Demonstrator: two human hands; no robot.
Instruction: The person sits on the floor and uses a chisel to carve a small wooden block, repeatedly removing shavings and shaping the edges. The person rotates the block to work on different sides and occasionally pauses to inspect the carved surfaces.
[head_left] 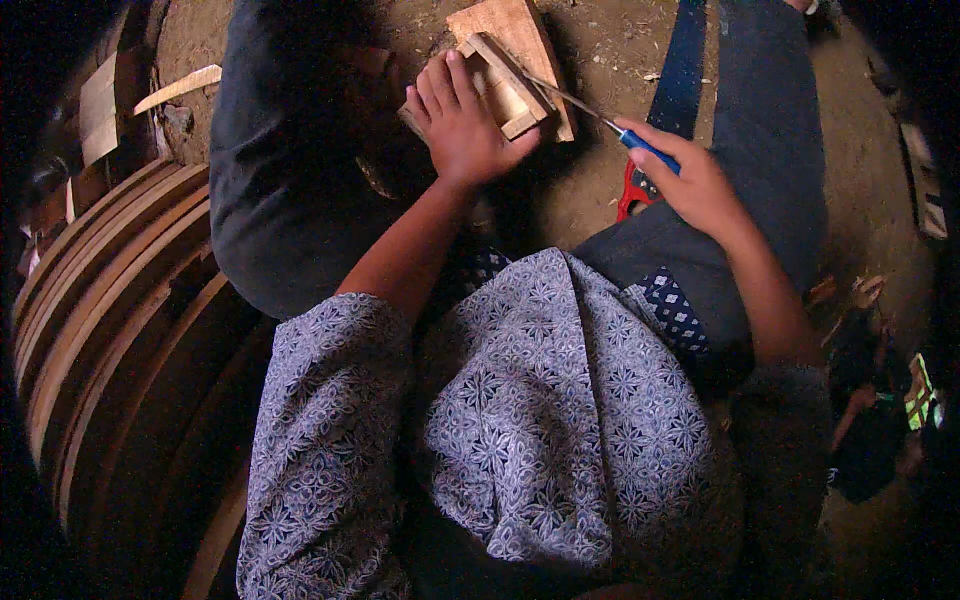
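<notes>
- Box (512, 75): looked bare wood, matt; inside was paler than the rim.
- Board (528, 35): was raw wood, matt, unvarnished in look.
- Tool (645, 149): shaft looked metal; blue handle looked smooth plastic, slightly glossy.
- Saw (680, 70): blade looked metal, dark blue; red handle seemed plastic.
- Shirt (530, 400): was printed cloth, matt, creased.
- Trousers (262, 170): were dark matt cloth.
- Planks (105, 290): were dull wood.
- Ground (612, 45): looked earthen, rough, matt, flecked with wood chips.
</notes>
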